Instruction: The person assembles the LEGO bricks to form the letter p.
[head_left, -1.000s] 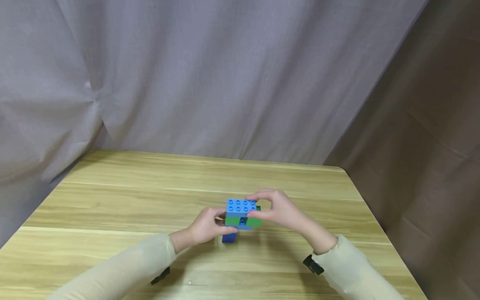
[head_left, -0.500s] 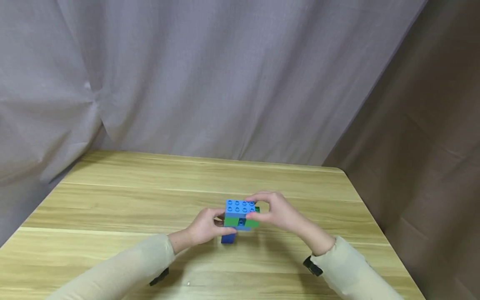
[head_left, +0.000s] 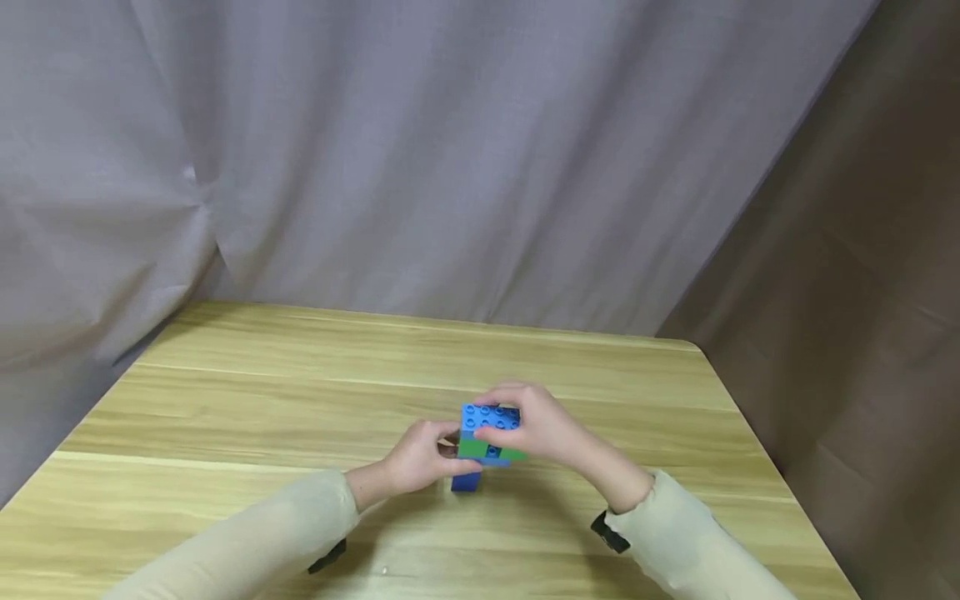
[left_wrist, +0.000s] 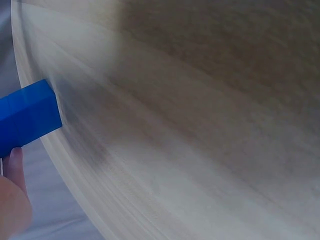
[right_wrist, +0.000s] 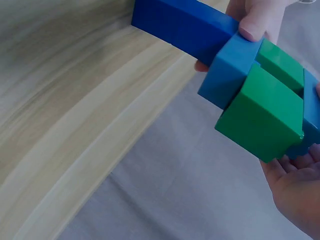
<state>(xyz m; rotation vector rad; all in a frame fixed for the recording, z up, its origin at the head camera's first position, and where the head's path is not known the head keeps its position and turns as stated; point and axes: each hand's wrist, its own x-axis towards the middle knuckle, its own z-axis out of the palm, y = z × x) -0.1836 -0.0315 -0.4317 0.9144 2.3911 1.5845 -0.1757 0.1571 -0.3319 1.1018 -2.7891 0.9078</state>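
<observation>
Between both hands is a stack of toy building bricks (head_left: 472, 447), above the table. A studded light blue brick (head_left: 470, 417) tops it, with two green bricks (right_wrist: 262, 112) below. Under these come another light blue brick (right_wrist: 230, 70) and a dark blue column (right_wrist: 180, 25). My left hand (head_left: 415, 457) grips the lower bricks from the left, thumb on the near side. My right hand (head_left: 536, 423) pinches the top brick from the right, its fingers hiding some studs. The left wrist view shows only the dark blue column (left_wrist: 30, 110) and a bit of a hand.
A wooden table (head_left: 300, 375) lies beneath the hands. Grey curtain cloth (head_left: 420, 167) hangs behind it, and darker brownish cloth (head_left: 847, 333) hangs to the right. A dark strap (head_left: 611, 533) shows at the right sleeve's cuff.
My right hand has slid left along the top brick and covers more of its studs. My left hand keeps its grip. The head view has shifted slightly.
</observation>
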